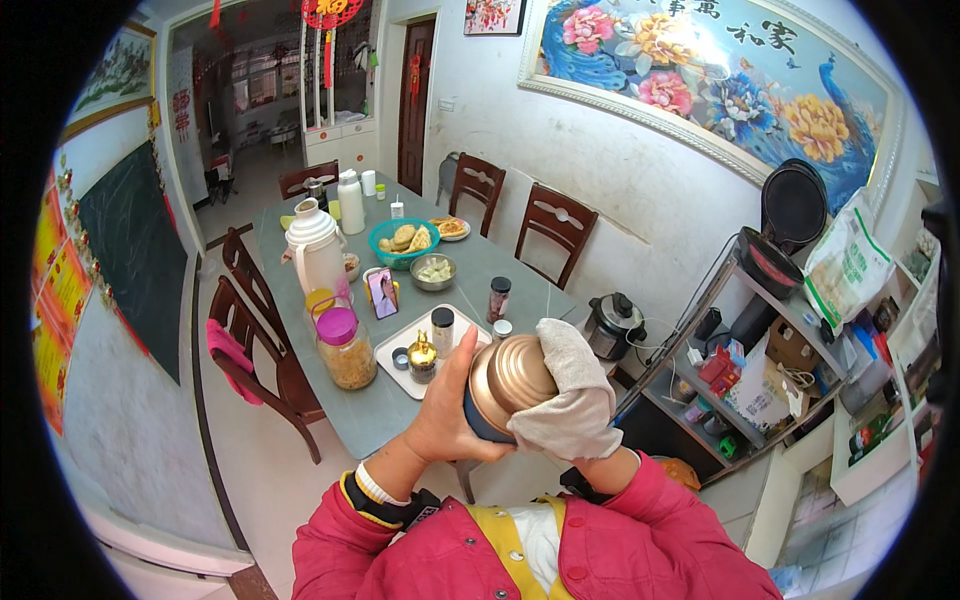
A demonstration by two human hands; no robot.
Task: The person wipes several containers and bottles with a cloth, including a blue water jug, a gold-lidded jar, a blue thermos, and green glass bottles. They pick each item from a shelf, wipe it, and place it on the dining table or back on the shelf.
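Note:
My left hand [442,416] grips a vacuum flask [484,409] with a dark blue body and a ridged copper-coloured top, held up in front of my chest near the table's edge. A pale cloth [574,390] covers most of my right hand [600,465] and presses against the flask's right side; the fingers are hidden under it. Just beyond the flask, a white tray [397,341] carries a black-lidded jar [442,330], a small jar with a gold lid [423,360] and a dark round cap [401,358].
On the grey table [487,277] stand a purple-lidded jar [345,352], a large white thermos jug [311,247], a propped phone [383,292], a metal bowl [433,274] and a teal basket [401,240] of bread. An electric pressure cooker [615,322] and loaded shelves [720,405] are at right.

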